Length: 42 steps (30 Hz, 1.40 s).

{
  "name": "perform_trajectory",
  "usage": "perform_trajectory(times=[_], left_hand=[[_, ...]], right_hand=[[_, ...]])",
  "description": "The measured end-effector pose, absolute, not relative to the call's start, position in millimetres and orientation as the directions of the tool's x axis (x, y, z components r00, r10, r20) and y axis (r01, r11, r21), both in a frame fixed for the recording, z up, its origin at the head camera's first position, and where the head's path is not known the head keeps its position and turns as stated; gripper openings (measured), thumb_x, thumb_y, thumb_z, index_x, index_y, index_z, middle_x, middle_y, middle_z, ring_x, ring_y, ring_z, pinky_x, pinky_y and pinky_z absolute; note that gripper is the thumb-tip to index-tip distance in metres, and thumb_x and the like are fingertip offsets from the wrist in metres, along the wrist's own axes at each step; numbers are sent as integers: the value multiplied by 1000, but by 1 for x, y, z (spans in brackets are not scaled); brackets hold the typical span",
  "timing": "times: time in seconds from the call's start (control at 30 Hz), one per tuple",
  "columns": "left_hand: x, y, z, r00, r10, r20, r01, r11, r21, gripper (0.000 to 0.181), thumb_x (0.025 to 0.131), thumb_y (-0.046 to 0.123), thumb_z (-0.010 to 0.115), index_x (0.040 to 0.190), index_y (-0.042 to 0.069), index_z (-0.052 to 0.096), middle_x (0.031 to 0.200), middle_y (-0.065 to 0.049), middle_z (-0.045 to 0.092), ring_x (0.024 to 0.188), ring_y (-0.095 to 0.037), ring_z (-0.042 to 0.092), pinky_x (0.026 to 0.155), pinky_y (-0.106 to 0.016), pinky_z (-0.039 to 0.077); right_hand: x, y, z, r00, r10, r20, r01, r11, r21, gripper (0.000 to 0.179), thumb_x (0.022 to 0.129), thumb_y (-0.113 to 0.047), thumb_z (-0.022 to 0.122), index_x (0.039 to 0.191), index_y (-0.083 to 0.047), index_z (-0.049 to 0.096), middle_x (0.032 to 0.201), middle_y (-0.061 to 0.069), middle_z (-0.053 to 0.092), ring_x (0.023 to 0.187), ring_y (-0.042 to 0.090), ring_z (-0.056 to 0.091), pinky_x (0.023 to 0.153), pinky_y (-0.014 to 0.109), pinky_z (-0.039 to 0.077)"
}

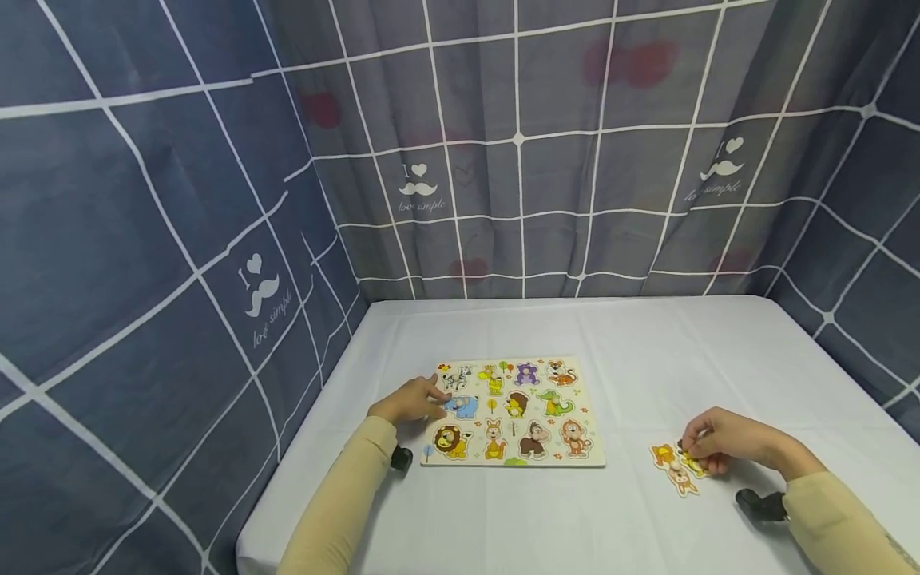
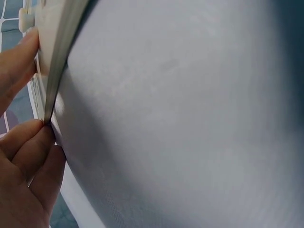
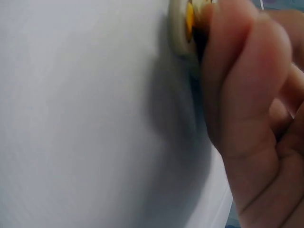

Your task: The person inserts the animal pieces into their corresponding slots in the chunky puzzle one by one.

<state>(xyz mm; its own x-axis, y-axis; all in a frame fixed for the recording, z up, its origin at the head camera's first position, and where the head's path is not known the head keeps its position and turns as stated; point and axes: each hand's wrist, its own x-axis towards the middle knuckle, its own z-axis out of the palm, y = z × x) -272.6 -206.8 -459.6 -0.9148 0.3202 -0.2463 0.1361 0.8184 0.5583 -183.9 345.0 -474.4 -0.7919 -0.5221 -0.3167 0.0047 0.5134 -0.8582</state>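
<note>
A wooden animal puzzle board [image 1: 513,461] lies flat on the white table, with pictures of a zebra, an elephant, a lion and several other animals. At its left edge my left hand [image 1: 413,401] holds it, thumb on the face by the elephant [image 1: 462,407]. The left wrist view shows fingertips [image 2: 40,137] against the board's side [image 2: 59,52]. To the right of the board, my right hand [image 1: 726,441] pinches a yellow-and-brown puzzle piece [image 1: 693,465], mostly hidden by the fingers. Beside it lie an orange animal piece [image 1: 662,455] and a long-eared animal piece [image 1: 681,480].
The white table [image 1: 546,527] runs back to a dark grid-patterned curtain [image 1: 474,96], with similar cloth at the left [image 1: 129,303] and right sides. A peg-like knob [image 2: 26,20] stands up from the board in the left wrist view.
</note>
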Motion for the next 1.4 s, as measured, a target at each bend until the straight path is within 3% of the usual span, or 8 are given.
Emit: perform_trajectory(times=[0.57,1.07,1.4], left_hand=[[-276,-208,-458,-920,313,-236,136,820,556,40,85,21,79,124,18,71,164,-15,27,154,-41,18,125,-57,17],[-273,-207,-458,-921,317,-228,140,813,565,39,85,21,79,123,16,71,163,-16,28,153,-41,20,124,-58,19],[-273,-207,-460,-917,319,-238,143,822,552,40,84,21,80,123,16,71,163,-17,29,153,-42,20,125,-57,18]], right_hand=[[-188,340,-469,-793,-539,-285,-24,495,-869,16,91,-5,63,99,8,68,69,0,63,57,5,58,53,20,53],[-196,330,-465,-834,-457,-309,42,506,-861,17,89,-2,61,101,9,67,71,2,64,59,8,58,53,20,54],[-200,321,-464,-827,-490,-276,18,467,-884,21,91,-3,60,104,13,65,72,0,65,61,7,61,54,20,55]])
